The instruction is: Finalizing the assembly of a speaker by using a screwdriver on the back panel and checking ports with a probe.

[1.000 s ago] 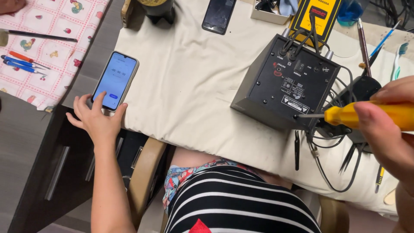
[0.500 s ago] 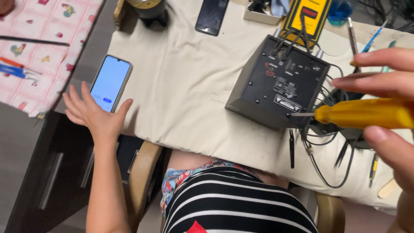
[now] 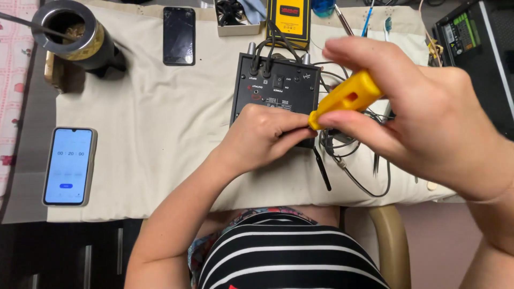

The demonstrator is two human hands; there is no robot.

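Note:
A yellow-handled screwdriver is gripped in my right hand, held over the right side of a black box-shaped device with cables plugged into its top. My left hand lies over the device's lower front edge, its fingertips pinched at the screwdriver's shaft end. The tool's tip is hidden under my left fingers. The device rests on a cream cloth covering the table.
A lit phone lies at the cloth's left edge, a dark phone at the top. A black cup with a gold band stands top left. A yellow meter, loose cables and another black unit lie right.
My left hand left the lit phone and moved right onto the black device. My right hand brought the screwdriver left over the device. The view shifted and closed in.

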